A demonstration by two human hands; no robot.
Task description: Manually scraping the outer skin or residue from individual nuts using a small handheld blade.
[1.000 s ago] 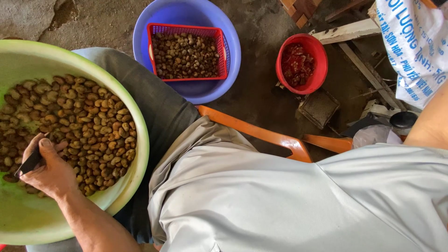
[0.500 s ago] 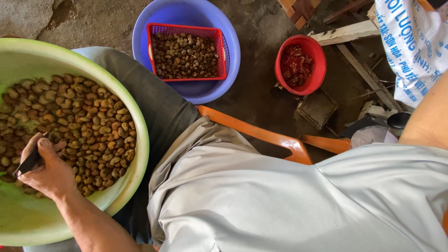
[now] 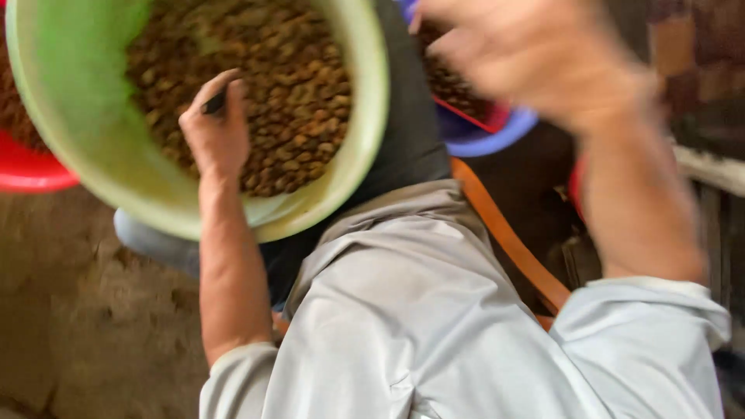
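My left hand (image 3: pixel 216 128) rests inside a large light green basin (image 3: pixel 365 147) on my lap. It is closed around a small dark tool (image 3: pixel 215 102) and lies on a heap of brown nuts (image 3: pixel 299 93). My right hand (image 3: pixel 535 54) is raised at the upper right, above a blue basin (image 3: pixel 500 128). That hand is badly blurred, so I cannot tell whether anything is in it. A red basket (image 3: pixel 473 116) with more brown nuts sits inside the blue basin, mostly hidden behind my right hand.
A red basin (image 3: pixel 31 174) shows at the left edge, behind the green one. An orange chair arm (image 3: pixel 504 233) runs diagonally beside my lap. Rough dirt floor (image 3: pixel 85 326) lies at lower left, with dark clutter at the right.
The view has swung left and down. My right arm has come up into view and is moving fast over the blue basin. My left hand stays on the nuts, holding the tool.
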